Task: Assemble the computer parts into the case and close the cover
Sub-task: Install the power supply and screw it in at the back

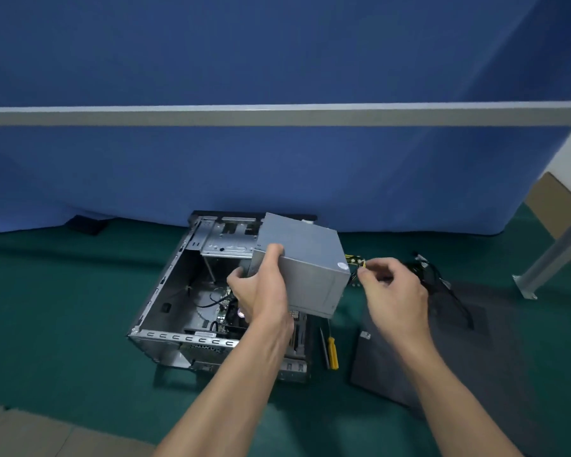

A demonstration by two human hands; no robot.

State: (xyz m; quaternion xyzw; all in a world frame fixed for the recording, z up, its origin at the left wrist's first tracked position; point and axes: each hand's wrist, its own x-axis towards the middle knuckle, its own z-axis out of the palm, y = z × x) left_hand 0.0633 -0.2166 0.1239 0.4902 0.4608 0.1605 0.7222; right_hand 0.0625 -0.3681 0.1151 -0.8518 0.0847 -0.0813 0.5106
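An open grey computer case (165, 291) lies on its side on the green table, the motherboard visible inside. My left hand (261, 288) grips the left end of a grey power supply box (307, 268), holding it tilted above the case's right part. My right hand (393, 285) pinches the yellow and black cables (355, 260) that come out of the box's right end. The rest of the black cable bundle (432, 272) trails off to the right on the table. The dark side cover (442, 351) lies flat to the right of the case.
A screwdriver with a yellow handle (333, 352) lies between the case and the cover. A small black object (86, 224) sits at the back left by the blue partition (277, 176). A grey metal leg (551, 258) stands at the right. Cardboard lies at the lower left.
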